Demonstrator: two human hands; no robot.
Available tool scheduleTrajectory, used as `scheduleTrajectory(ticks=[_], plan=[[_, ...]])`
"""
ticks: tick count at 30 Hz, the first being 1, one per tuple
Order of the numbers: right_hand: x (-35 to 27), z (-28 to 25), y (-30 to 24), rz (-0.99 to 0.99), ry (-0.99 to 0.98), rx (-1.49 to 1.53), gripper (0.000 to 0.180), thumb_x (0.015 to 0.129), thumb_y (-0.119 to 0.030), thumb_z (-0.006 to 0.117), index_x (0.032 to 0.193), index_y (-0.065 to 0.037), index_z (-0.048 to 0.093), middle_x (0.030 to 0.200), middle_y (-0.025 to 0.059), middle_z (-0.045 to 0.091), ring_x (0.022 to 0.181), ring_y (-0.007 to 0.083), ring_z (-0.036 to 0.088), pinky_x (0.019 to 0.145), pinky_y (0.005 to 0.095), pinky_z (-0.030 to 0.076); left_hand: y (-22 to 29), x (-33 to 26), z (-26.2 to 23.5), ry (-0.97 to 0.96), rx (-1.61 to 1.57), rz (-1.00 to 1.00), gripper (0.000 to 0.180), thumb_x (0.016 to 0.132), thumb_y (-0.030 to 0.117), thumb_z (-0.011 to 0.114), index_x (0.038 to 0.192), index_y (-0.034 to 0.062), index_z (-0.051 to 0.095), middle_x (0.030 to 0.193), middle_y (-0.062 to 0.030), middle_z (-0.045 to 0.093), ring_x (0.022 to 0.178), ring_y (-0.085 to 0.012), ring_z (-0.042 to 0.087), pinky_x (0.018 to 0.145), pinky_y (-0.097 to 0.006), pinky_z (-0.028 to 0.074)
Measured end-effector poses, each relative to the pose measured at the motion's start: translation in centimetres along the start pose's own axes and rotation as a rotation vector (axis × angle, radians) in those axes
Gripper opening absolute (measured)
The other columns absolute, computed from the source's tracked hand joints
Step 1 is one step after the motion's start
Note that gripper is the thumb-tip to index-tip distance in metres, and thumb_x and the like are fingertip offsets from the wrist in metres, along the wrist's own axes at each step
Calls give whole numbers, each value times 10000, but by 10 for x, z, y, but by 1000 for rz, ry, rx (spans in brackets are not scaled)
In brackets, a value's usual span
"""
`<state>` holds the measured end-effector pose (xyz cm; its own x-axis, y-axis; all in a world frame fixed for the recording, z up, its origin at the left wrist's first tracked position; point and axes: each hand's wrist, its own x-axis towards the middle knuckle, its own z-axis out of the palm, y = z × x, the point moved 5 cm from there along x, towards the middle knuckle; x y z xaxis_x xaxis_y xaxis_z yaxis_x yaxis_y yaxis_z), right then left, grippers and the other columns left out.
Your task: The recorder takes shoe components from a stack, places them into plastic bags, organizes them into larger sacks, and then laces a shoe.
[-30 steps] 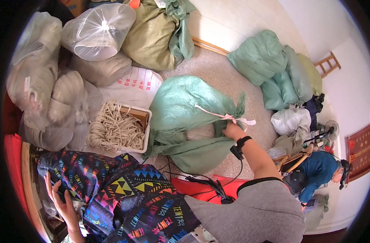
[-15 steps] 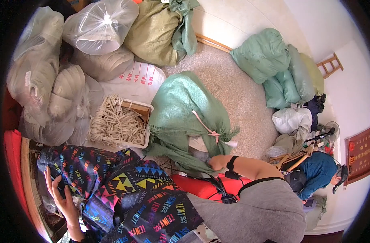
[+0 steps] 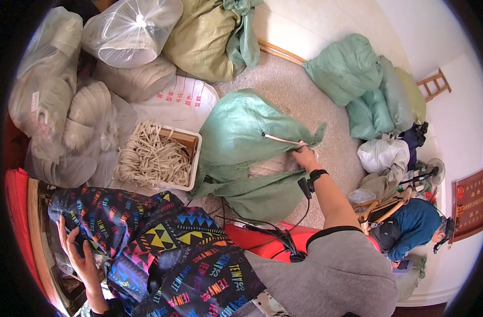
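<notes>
My right hand is closed on the mouth edge of a green woven sack, where a pale pink cord is tied. The sack gapes open, and pale bundled contents show inside; their kind is hard to make out. A black band circles my right wrist. At the lower left, my left hand has its fingers apart and holds nothing. It is beside the dark, colourfully patterned apron over my lap.
A white bin heaped with pale laces stands left of the sack. Clear bags of pale shoe-like pieces pile up at far left. Green sacks lie at back right. A person in blue bends over at right. Black cables cross a red surface.
My right hand has moved up and away from inside the sack to its far edge, drawing the mouth wider. More contents show. The left hand stays put.
</notes>
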<state>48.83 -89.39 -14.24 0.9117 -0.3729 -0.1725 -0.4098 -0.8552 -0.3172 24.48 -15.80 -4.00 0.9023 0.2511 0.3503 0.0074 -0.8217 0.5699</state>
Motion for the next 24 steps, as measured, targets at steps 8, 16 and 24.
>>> scheduleTrajectory(ticks=[8, 16, 24], plan=[[-129, 112, 18, -329, -981, -629, 456, 825, -338, 521, 1034, 52, 632, 1072, 246, 635, 992, 415, 600, 846, 446, 477, 0, -2, -1, 24, 6, -33, 337, 834, -67, 487, 1161, 1, 533, 1488, -154, 328, 1403, -312, 244, 1138, -436, 172], [-155, 102, 53, 186, -700, -252, 650, 801, -458, 590, 1164, 81, 579, 1179, 265, 595, 1049, 367, 591, 897, 409, 454, 0, 2, 3, 9, 12, -37, 346, 832, -62, 489, 1166, 16, 538, 1479, -163, 338, 1402, -311, 241, 1144, -441, 157], [-152, 167, 42, 447, -688, 745, 723, 810, -355, 713, 1405, -113, 381, 1337, 64, 504, 1156, 219, 512, 963, 382, 426, 1, 0, 7, 58, -11, -36, 300, 841, -32, 489, 1132, 25, 533, 1485, -155, 333, 1406, -316, 235, 1139, -461, 159]])
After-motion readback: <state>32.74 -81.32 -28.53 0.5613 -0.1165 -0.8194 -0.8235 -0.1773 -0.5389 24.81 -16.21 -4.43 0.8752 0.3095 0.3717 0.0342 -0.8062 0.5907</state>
